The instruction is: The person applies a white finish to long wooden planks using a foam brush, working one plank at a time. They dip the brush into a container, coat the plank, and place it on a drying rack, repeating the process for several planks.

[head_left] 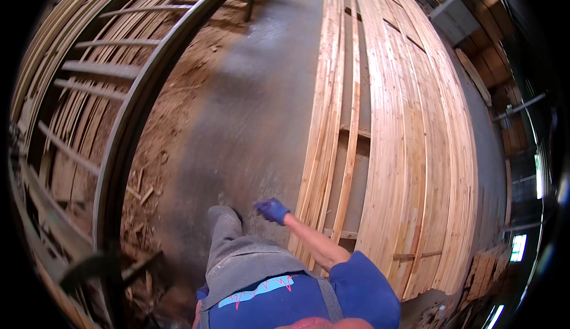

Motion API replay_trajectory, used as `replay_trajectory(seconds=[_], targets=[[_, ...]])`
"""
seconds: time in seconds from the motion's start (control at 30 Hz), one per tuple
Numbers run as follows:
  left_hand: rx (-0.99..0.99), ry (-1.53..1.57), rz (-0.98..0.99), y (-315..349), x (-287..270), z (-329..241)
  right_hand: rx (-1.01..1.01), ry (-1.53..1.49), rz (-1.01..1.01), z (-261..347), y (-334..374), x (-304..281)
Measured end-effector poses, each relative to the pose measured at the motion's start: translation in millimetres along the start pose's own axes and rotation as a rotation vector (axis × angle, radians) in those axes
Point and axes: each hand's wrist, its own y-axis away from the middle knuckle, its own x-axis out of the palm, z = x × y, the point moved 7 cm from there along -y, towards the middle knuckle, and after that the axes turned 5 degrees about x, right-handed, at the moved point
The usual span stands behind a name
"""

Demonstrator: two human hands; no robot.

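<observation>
My right hand (273,210), in a blue-purple glove, hangs over the concrete floor (255,121) in front of my body. Its fingers look curled in, and nothing shows in them. The hand is apart from the long pale boards (314,169) just to its right, and my bare forearm crosses over their near end. Only a sliver of my left arm (198,314) shows at the lower edge; the left hand is out of sight. One leg in grey work trousers (224,222) is stretched forward on the floor.
Wide layers of planks (398,121) lie on crosspieces to the right. At left, a curved metal rail (127,109) with cross bars borders more stacked strips (77,115). Wood chips (160,127) cover the floor beside it. A pale boxy cabinet (454,23) stands far right.
</observation>
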Motion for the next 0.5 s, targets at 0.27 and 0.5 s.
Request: replay_trajectory(seconds=[0.27,0.5], targets=[[0.383,-2.054,0.574,-195.8,59.6,-270.3,0.344,-0.085,-0.185,-71.5,-78.9,-224.8],[0.417,0.011,0.174,-290.1,199.4,-881.0,1.091,-1.011,-0.639,-201.2,-16.5,-351.9]])
